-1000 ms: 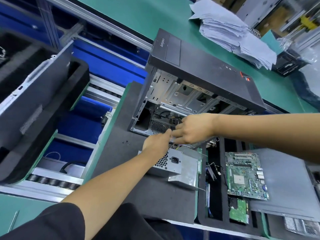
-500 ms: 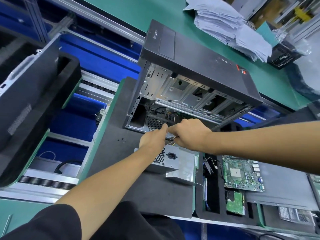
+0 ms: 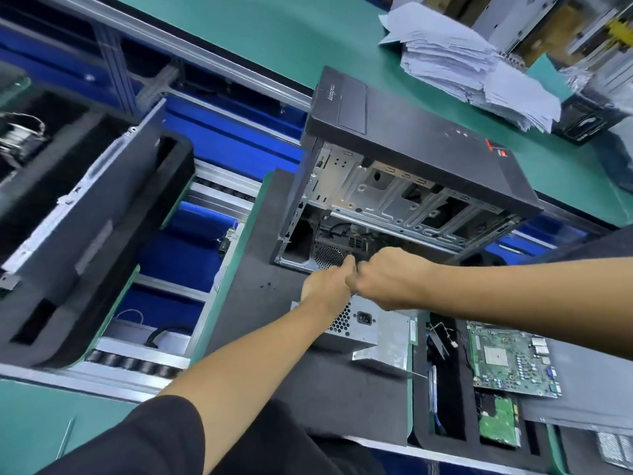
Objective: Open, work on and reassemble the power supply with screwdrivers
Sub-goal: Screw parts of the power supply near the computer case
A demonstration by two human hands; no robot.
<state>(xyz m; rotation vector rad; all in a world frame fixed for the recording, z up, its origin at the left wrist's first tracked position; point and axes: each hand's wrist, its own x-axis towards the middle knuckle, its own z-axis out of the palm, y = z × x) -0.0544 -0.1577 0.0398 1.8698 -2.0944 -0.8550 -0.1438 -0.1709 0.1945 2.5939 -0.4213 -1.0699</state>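
Both hands meet at the mouth of the open computer case (image 3: pixel 404 173), which lies on its side on the dark foam mat (image 3: pixel 260 269) of the desk (image 3: pixel 239 36), side panel off. The power supply (image 3: pixel 363 323) sits out of the case on the mat just in front of it, socket and vent grille facing the camera, partly under the left forearm. The left hand (image 3: pixel 327 286) reaches toward the case opening with fingers curled; the right hand (image 3: pixel 387 279) is closed into a fist beside it, knuckles touching the left fingertips. What either one grips is hidden, so I cannot tell; cables between the supply and the case seem likely. My reading is that the step in hand is freeing or routing the supply's wiring at the case, with no screwdriver in view. The next move probably calls for a steady pull along the cable line without snagging the metal drive cage. To the right, a black foam tray (image 3: pixel 421 389) has slots: 1 holds a green motherboard (image 3: pixel 510 358), another a small green board (image 3: pixel 498 419), and a narrow slot holds loose wires (image 3: pixel 442 341)
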